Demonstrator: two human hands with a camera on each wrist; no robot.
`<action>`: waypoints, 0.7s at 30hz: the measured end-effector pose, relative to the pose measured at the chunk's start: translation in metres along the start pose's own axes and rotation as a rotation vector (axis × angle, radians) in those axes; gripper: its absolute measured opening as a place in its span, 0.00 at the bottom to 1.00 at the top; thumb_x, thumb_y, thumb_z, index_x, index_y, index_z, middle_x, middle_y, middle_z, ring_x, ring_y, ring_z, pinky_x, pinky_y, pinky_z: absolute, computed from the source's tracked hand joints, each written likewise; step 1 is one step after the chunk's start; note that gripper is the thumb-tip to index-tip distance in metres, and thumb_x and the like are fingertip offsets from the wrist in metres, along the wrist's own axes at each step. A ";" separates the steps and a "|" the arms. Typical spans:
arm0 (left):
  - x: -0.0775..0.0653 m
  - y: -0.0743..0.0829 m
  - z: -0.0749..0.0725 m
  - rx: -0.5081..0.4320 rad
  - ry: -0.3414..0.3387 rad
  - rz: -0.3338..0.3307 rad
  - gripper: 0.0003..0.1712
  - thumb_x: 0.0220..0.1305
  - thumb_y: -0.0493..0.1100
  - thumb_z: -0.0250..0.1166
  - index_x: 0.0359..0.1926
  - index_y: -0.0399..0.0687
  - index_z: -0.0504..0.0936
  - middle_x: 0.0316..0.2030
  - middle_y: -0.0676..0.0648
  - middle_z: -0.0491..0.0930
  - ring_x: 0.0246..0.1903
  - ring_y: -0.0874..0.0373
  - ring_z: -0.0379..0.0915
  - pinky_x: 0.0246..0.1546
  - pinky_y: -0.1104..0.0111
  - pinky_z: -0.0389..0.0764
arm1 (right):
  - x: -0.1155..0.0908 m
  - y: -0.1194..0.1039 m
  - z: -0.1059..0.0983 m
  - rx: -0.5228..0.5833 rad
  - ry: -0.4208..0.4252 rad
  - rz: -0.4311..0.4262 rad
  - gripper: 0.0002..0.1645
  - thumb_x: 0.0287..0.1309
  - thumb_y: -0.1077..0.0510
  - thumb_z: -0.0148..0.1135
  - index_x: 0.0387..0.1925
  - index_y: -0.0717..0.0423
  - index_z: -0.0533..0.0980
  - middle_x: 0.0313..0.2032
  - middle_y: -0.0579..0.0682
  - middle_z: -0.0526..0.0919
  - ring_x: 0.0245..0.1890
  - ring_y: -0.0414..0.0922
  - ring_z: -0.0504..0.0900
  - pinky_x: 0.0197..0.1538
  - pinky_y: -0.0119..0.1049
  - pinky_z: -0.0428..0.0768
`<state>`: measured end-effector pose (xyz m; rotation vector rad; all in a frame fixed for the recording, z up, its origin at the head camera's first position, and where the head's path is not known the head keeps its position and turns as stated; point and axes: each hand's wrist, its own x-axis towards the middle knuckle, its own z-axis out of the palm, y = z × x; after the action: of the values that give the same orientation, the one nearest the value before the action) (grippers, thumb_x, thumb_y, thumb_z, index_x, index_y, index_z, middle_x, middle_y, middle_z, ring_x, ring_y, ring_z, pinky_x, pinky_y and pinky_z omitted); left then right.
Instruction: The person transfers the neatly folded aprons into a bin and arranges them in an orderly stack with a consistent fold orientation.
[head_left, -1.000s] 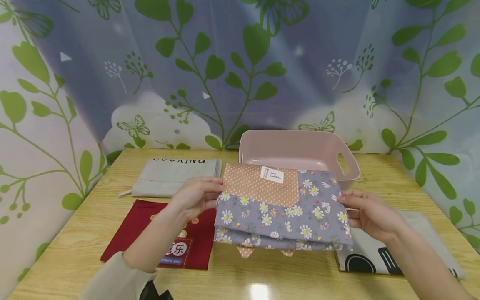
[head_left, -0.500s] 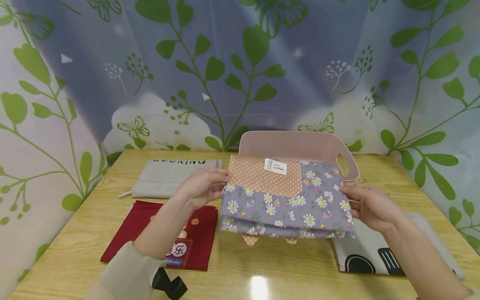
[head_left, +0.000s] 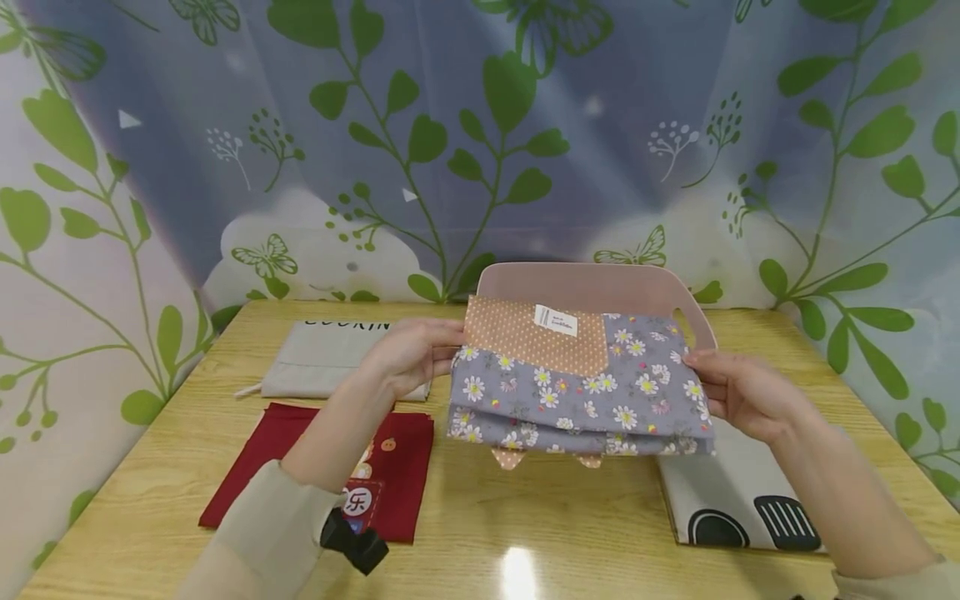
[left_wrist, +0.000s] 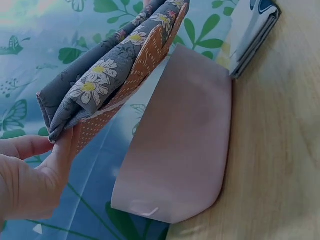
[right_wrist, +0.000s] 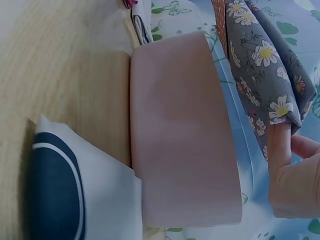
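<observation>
A folded grey-purple floral apron [head_left: 555, 400], with an orange dotted patch and a white label, hangs in the air between both hands. My left hand [head_left: 412, 354] pinches its left edge, thumb and fingers on opposite faces, as the left wrist view shows. At the right edge, my right hand [head_left: 753, 396] pinches the folded layers. Behind the apron in the head view stands a pink plastic basket [head_left: 540, 279] with a handle hole. Both wrist views show the apron higher than the basket's outer wall [left_wrist: 180, 135]. The apron hides most of the basket's inside.
A folded grey cloth with "COOKIN" lettering [head_left: 307, 371] lies at the back left of the wooden table [head_left: 592, 533]. In front of it is a folded red cloth [head_left: 251, 475]. A folded pale cloth with black utensil prints [head_left: 731, 487] lies right. A leaf-patterned curtain [head_left: 420, 208] hangs behind.
Both hands have carried the apron upward in the head view, slightly right, toward the basket. It now covers more of the basket. The other cloths have stayed put.
</observation>
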<state>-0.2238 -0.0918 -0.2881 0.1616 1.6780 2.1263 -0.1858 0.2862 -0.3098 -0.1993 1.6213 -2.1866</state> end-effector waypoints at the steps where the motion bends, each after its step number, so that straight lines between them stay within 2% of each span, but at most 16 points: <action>1: 0.002 0.001 0.000 0.007 -0.002 0.004 0.22 0.64 0.27 0.49 0.59 0.21 0.63 0.35 0.47 0.79 0.33 0.60 0.79 0.39 0.70 0.80 | 0.001 -0.002 -0.001 -0.004 0.007 0.003 0.19 0.69 0.65 0.41 0.33 0.56 0.80 0.33 0.50 0.85 0.34 0.43 0.84 0.37 0.34 0.81; 4: 0.007 0.007 0.002 0.023 -0.003 0.015 0.22 0.64 0.28 0.49 0.59 0.20 0.63 0.34 0.47 0.80 0.33 0.61 0.79 0.37 0.70 0.80 | 0.003 -0.007 -0.004 -0.025 0.037 0.013 0.18 0.68 0.64 0.43 0.33 0.56 0.80 0.32 0.51 0.85 0.33 0.43 0.84 0.36 0.34 0.82; 12: 0.021 0.018 0.007 0.010 0.085 0.003 0.22 0.63 0.28 0.52 0.58 0.22 0.66 0.27 0.49 0.81 0.26 0.60 0.80 0.31 0.72 0.80 | 0.012 -0.019 -0.007 -0.046 0.093 0.020 0.17 0.67 0.65 0.46 0.30 0.55 0.81 0.29 0.50 0.84 0.30 0.42 0.84 0.35 0.32 0.81; 21: 0.035 0.026 0.010 0.025 0.113 -0.013 0.22 0.64 0.29 0.53 0.59 0.26 0.66 0.27 0.50 0.80 0.26 0.61 0.79 0.33 0.72 0.80 | 0.022 -0.036 -0.009 -0.049 0.178 0.024 0.17 0.66 0.65 0.48 0.27 0.56 0.82 0.28 0.51 0.85 0.29 0.43 0.84 0.33 0.32 0.82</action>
<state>-0.2588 -0.0737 -0.2668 0.0386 1.7642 2.1417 -0.2178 0.2939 -0.2811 0.0008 1.7635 -2.2014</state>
